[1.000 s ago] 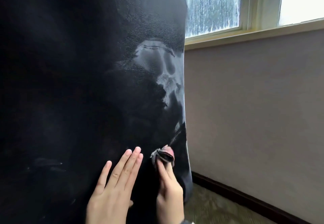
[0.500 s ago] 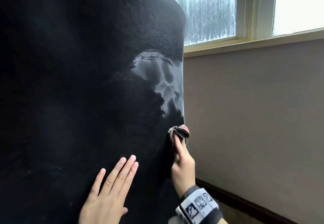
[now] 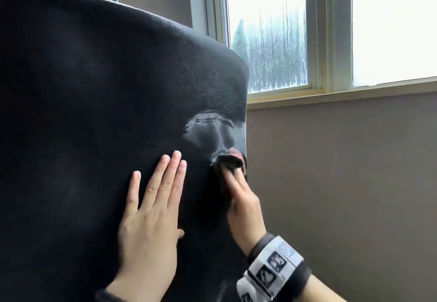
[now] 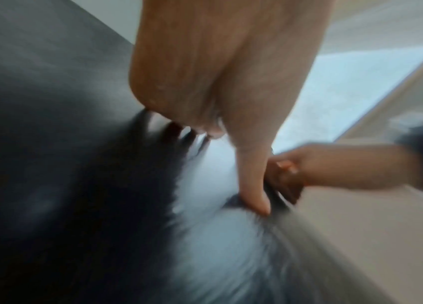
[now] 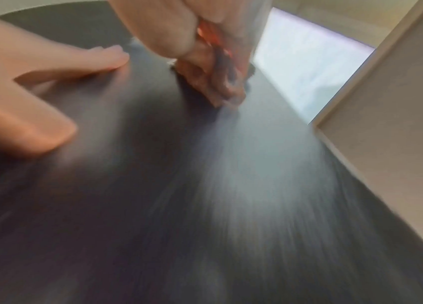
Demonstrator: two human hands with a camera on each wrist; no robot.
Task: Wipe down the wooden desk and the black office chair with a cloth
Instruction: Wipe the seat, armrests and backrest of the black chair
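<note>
Black chair (image 3: 94, 112) back filling the view from 9 o'clock; damp sheen (image 3: 212, 133) near its 3 o'clock edge. Cloth (image 3: 230, 161) bunched there, pinched in the right hand (image 3: 243, 209). Left hand (image 3: 151, 216) pressed flat, fingers straight, grasping nothing. Judged partway: one patch wiped, most left; desk unseen. Patterned wristband (image 3: 272, 268) at 5 o'clock, nothing readable.

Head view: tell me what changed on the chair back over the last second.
The right hand slid the cloth up the chair back along its right edge into the shiny wet patch. The left hand stayed flat on the chair; the cloth stayed gripped.
</note>
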